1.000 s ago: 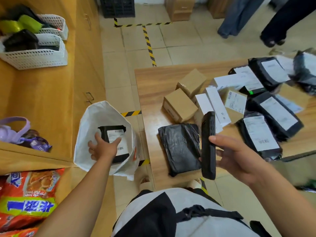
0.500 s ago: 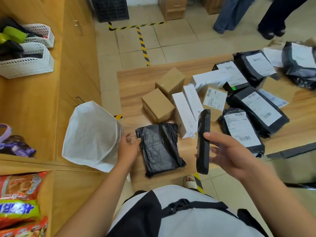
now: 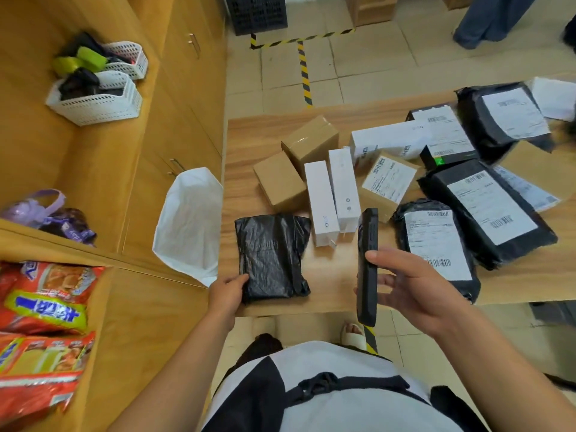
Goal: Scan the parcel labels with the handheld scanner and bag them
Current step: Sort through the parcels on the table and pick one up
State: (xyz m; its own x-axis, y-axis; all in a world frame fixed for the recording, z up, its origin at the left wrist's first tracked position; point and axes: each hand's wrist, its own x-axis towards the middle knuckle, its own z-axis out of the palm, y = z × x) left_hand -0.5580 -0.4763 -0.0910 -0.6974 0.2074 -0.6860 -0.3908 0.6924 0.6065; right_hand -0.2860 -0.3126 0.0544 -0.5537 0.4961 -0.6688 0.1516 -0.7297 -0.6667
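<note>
Since a second ago the left grip (image 3: pixel 229 291) has come out of the white bag (image 3: pixel 190 226) and dropped to the near left corner of the black parcel (image 3: pixel 271 257). Its thumb lies on top of that corner and pinches it; the fingers underneath are hidden. The parcel is a flat rectangle in crinkled, glossy black film, lying blank side up on the wooden tabletop (image 3: pixel 330 285), close to the near edge and just in from the left edge.

The right grip (image 3: pixel 414 291) holds the scanner (image 3: pixel 367 266), a slim matte black slab seen edge-on and standing nearly upright. Its fingertips wrap the scanner's right side, and the wrist is raised above the near edge of the tabletop.

The bag, thin and limp, hangs slack beside the tabletop's left edge, between it and the wooden cabinets. Two narrow white boxes (image 3: pixel 321 202) and two plain brown cartons (image 3: pixel 279 182) sit just beyond the parcel. A labelled black mailer (image 3: pixel 436 244) lies to the right of the scanner. Between the parcel and the scanner runs a bare strip of wood.
</note>
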